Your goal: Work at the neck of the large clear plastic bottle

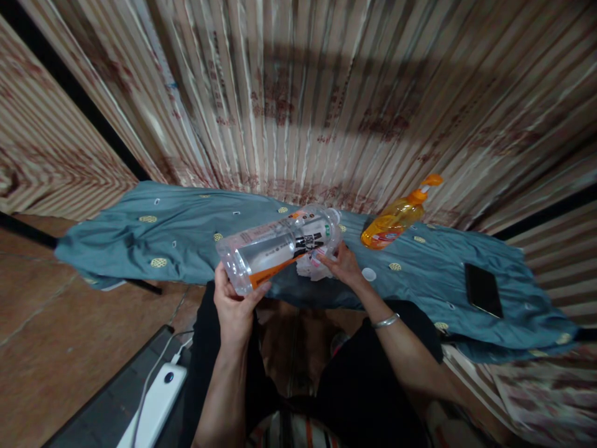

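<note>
White power bank (161, 392) lay lower left. Left hand (236, 308) grasped the base of a clear bottle (273, 249), tilted at frame centre; right hand (345, 264) gripped its neck end. Right of centre, amber pump bottle (394, 221) stood on blue-green cloth (193, 230); striped curtain (289, 93) above.

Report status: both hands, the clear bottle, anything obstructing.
Left hand holding base, right hand by neck. Clear bottle tilted, neck rightward. Orange pump bottle apart, not blocking.

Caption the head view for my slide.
Left hand and right hand hold a clear bottle over blue cloth, a pump bottle to the right.
</note>
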`<state>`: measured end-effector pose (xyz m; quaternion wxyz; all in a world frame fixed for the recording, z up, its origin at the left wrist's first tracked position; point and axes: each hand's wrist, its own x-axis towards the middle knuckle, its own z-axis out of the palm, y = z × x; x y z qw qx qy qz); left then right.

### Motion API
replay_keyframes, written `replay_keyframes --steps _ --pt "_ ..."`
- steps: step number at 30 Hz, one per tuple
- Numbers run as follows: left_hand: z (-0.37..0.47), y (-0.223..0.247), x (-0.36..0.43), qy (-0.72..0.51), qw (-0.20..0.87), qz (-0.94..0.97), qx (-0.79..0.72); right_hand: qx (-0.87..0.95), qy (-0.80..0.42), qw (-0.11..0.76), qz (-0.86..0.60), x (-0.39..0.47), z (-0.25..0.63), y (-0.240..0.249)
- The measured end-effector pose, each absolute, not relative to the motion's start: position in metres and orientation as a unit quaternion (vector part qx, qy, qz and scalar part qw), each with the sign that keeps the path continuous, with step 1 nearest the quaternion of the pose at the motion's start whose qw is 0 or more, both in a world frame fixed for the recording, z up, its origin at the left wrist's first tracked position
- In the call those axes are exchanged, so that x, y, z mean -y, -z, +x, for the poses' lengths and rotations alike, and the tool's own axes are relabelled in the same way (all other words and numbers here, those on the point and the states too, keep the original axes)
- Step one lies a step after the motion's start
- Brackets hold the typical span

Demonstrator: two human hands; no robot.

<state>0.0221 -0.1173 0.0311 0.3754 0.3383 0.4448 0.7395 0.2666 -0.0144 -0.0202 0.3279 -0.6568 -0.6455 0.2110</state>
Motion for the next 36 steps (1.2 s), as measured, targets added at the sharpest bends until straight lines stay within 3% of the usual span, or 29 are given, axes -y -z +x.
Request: replay_keyframes --steps 36 --pt "0.0241 -0.0349 0.1178 -0.746 0.368 0.331 -0.445 0.648 -0.203 0.307 -0.667 0.015 0.2677 0.0201"
